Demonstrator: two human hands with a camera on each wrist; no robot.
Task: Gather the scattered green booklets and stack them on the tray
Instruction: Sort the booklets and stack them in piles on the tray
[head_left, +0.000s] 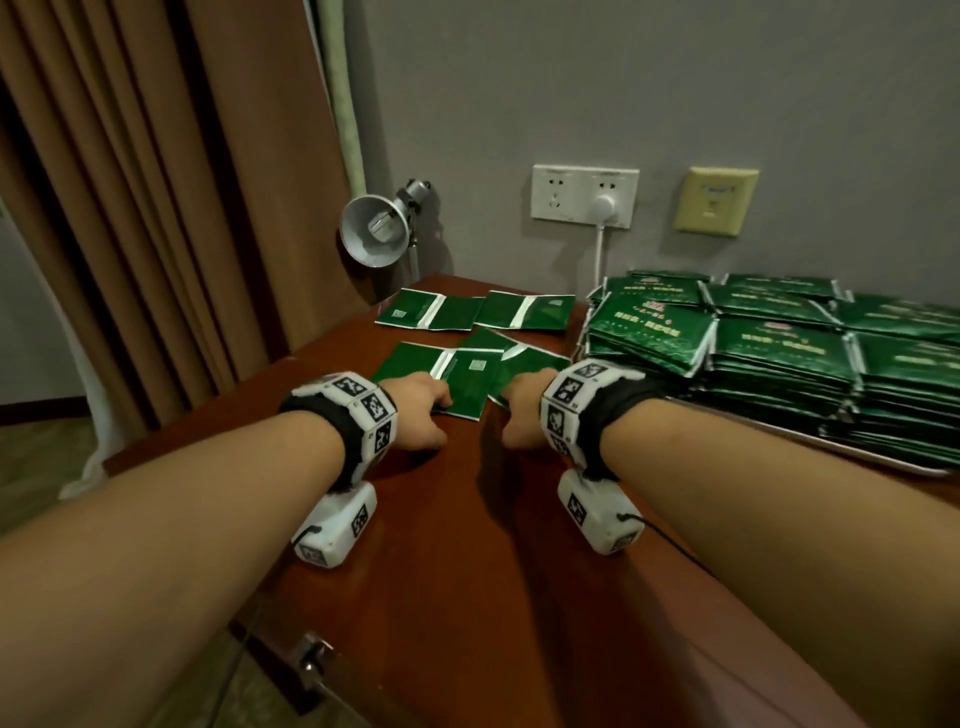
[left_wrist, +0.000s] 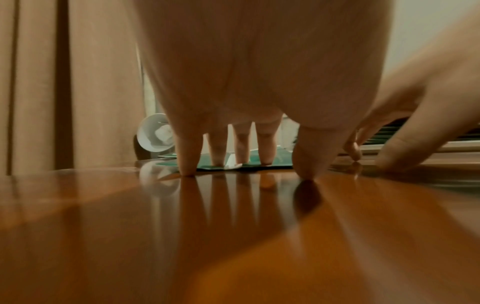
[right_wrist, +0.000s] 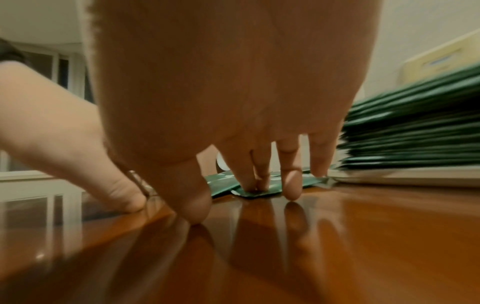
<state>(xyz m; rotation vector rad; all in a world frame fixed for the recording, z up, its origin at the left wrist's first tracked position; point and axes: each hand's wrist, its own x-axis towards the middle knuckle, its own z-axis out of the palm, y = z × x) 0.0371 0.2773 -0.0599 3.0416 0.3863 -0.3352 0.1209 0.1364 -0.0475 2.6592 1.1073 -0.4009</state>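
Several green booklets lie scattered on the wooden table (head_left: 467, 545): two at the back (head_left: 431, 312) (head_left: 524, 312) and overlapping ones nearer me (head_left: 441, 366) (head_left: 524, 364). My left hand (head_left: 434, 405) stands on straight fingertips (left_wrist: 218, 162) that press the near booklet (left_wrist: 278, 164), its thumb on bare wood. My right hand (head_left: 517, 395) presses straight fingers (right_wrist: 246, 185) on the neighbouring booklet (right_wrist: 223, 184), thumb also on the table. Neither hand holds anything. On the right, a tall pile of green booklets (head_left: 779, 353) fills a pale tray (head_left: 893, 465).
A silver clamp lamp (head_left: 374, 231) stands at the table's back left corner by the brown curtain (head_left: 130, 208). White wall sockets (head_left: 584, 197) with a plugged cord and a yellow wall plate (head_left: 716, 200) sit behind. The table's left edge runs close to my left arm.
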